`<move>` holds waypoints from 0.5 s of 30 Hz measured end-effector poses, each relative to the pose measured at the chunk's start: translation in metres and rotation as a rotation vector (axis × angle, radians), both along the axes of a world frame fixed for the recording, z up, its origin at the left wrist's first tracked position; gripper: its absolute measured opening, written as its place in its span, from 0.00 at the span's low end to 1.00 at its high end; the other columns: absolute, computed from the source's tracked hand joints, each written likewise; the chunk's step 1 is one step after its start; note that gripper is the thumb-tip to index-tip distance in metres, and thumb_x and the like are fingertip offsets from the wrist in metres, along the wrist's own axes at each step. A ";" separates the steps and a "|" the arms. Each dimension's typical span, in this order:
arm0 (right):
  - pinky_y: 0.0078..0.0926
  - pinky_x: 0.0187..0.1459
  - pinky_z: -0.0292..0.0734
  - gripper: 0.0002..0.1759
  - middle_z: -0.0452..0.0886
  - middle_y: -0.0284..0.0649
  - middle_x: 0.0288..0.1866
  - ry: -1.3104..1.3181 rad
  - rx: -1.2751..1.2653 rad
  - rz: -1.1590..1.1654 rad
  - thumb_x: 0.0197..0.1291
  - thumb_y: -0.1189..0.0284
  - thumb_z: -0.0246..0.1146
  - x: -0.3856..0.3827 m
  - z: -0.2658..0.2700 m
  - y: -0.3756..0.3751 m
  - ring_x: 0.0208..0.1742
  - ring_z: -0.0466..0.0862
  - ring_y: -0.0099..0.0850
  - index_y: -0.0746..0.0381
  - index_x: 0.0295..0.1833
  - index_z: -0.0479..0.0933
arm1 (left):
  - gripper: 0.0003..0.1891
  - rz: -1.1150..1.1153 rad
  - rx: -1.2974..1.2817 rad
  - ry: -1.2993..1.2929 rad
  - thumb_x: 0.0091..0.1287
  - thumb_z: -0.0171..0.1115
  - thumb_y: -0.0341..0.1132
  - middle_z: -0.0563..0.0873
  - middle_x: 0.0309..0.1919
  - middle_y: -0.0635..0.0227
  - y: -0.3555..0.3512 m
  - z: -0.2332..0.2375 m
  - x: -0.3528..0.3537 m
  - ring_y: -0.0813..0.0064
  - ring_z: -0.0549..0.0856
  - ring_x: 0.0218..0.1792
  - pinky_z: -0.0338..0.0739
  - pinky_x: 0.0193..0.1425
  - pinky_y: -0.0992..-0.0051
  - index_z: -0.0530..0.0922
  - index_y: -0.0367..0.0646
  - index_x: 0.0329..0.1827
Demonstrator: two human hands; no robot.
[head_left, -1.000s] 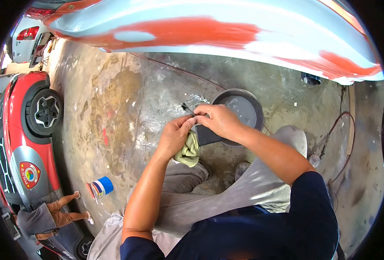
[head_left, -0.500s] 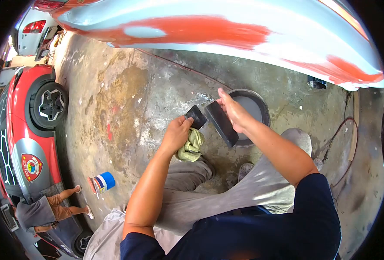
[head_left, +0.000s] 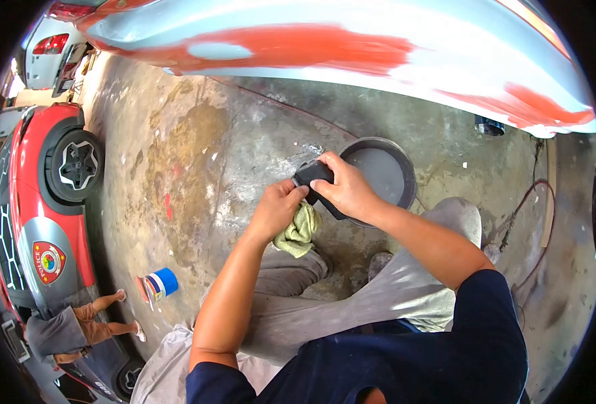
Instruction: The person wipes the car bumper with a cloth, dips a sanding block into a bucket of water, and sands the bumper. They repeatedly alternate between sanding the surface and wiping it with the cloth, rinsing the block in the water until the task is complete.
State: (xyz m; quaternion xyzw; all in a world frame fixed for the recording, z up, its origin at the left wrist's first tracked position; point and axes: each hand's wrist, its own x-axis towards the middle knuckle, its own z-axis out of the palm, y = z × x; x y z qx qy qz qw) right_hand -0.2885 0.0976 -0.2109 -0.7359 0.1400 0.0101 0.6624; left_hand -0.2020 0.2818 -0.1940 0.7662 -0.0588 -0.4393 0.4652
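My right hand point(head_left: 347, 191) is closed around a black sanding block point(head_left: 331, 209), thumb on top and fingers over its far end. My left hand point(head_left: 277, 207) pinches the edge of what looks like a dark sheet of sandpaper point(head_left: 300, 181) against the block's left end. Hand and block hide most of the sheet. From below my left hand's fingers hangs a crumpled yellow-green cloth point(head_left: 298, 233), held in the same hand. Just beyond my right hand stands a round dark bucket point(head_left: 409, 163) of cloudy grey water point(head_left: 377, 172).
A pale car body panel point(head_left: 459, 74) with red-orange patches point(head_left: 298, 48) spans the top. A blue-lidded can point(head_left: 162, 282) stands on the stained floor point(head_left: 177, 135). A red police-marked car point(head_left: 49, 222) and another person point(head_left: 59, 334) are at left. A hose point(head_left: 537, 259) lies at right.
My right hand has moved left and turned over the sanding block, bringing it against the dark sheet in my left hand. My left hand stays nearly in place with the cloth.
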 end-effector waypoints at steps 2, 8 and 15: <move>0.35 0.59 0.76 0.23 0.81 0.48 0.51 -0.115 -0.121 -0.045 0.67 0.70 0.68 0.000 -0.013 0.000 0.52 0.82 0.37 0.67 0.63 0.72 | 0.11 -0.044 -0.083 0.016 0.76 0.60 0.35 0.82 0.31 0.75 -0.005 0.008 -0.004 0.85 0.76 0.33 0.71 0.38 0.77 0.84 0.35 0.43; 0.38 0.60 0.77 0.27 0.82 0.55 0.55 -0.057 0.087 0.020 0.69 0.62 0.70 0.001 -0.012 -0.001 0.56 0.84 0.43 0.67 0.64 0.70 | 0.12 -0.068 -0.009 -0.165 0.78 0.60 0.34 0.86 0.38 0.72 -0.010 0.008 -0.005 0.84 0.80 0.40 0.76 0.47 0.77 0.83 0.33 0.51; 0.40 0.59 0.78 0.39 0.83 0.63 0.54 0.023 -0.001 0.066 0.61 0.54 0.74 0.009 -0.051 -0.022 0.57 0.85 0.49 0.79 0.60 0.73 | 0.17 0.011 -0.033 -0.070 0.77 0.63 0.35 0.89 0.42 0.65 -0.029 0.000 -0.005 0.80 0.84 0.42 0.78 0.47 0.79 0.80 0.31 0.61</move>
